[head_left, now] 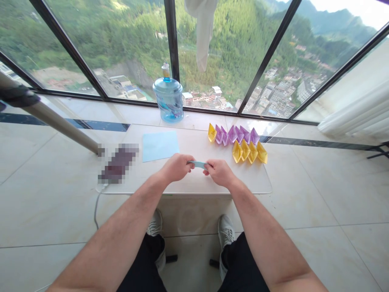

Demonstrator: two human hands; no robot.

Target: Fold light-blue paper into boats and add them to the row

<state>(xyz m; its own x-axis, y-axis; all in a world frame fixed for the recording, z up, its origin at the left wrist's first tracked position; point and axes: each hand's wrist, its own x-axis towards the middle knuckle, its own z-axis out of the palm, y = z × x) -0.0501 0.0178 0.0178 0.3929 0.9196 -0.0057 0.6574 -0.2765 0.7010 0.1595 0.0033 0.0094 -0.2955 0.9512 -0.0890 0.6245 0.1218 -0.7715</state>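
Note:
A narrow strip of folded light-blue paper (pixel 199 164) is stretched between my two hands above the low white table. My left hand (pixel 179 167) pinches its left end. At the right end, my right hand (pixel 219 172) grips it between thumb and fingers. The strip bows slightly, and both its ends are hidden by my fingers. Beyond my left hand lies a flat sheet of light-blue paper (pixel 161 146). Folded paper boats stand in two rows past my right hand: several purple boats (pixel 232 134) with one yellow boat (pixel 212 133) behind, several yellow boats (pixel 245 151) in front.
The white table (pixel 188 186) has rounded corners. A blurred-out dark object (pixel 118 163) with a cable (pixel 96 209) lies at its left side. A large blue water bottle (pixel 168 99) stands behind, by the windows. A slanting pole (pixel 60 117) reaches in from the left.

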